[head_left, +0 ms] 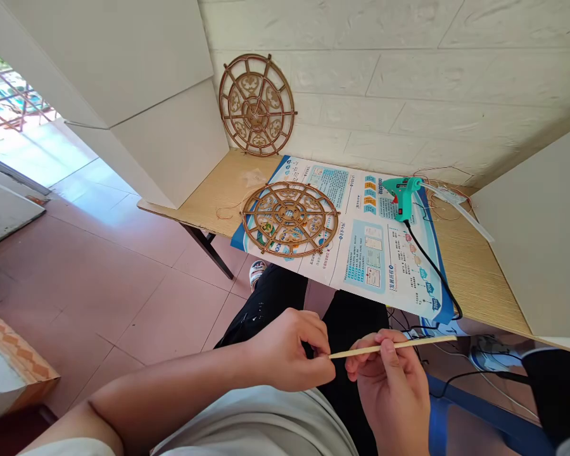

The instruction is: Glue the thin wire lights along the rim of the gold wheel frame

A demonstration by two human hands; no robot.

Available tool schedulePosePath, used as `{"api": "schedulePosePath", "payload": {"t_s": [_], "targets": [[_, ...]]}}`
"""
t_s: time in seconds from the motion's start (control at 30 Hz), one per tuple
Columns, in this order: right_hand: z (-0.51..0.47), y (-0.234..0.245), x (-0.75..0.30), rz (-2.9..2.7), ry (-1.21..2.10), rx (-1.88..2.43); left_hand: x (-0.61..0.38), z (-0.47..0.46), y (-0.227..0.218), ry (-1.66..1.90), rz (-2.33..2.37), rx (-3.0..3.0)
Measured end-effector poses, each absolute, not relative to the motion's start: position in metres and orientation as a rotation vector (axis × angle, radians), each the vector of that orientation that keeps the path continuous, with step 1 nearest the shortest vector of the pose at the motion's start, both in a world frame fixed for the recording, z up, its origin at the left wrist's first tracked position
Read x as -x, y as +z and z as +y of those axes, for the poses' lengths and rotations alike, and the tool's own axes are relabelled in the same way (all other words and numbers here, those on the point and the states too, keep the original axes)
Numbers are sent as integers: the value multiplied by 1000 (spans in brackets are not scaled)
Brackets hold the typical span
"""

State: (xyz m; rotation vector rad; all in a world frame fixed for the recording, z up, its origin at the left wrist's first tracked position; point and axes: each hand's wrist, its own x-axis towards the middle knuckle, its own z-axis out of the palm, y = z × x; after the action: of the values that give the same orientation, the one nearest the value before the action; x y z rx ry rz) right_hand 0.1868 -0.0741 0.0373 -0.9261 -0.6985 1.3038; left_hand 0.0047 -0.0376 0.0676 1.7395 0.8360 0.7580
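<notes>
Before the pale wood-topped bench (479,278): one slender, pale-yellow, seemingly wooden strip (432,341), end pinched by left hand (294,354), middle by right hand (396,380); even, light pressure advised.

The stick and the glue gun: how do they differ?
The stick is thin, straight and pale; the glue gun is chunky and green, with a black cord. The right hand holds the stick, the left hand at its end; the glue gun rests on the poster.
</notes>
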Motion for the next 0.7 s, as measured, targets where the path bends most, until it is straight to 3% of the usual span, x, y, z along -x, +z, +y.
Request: {"api": "schedulePosePath", "payload": {"t_s": [0.37,0.7], "targets": [[-67,26,-149,-476,1616,996,11,-35,58,881,720,-1488],[-57,24,-153,-590,1475,1011,29,-32,48,807,818,-1464]]}}
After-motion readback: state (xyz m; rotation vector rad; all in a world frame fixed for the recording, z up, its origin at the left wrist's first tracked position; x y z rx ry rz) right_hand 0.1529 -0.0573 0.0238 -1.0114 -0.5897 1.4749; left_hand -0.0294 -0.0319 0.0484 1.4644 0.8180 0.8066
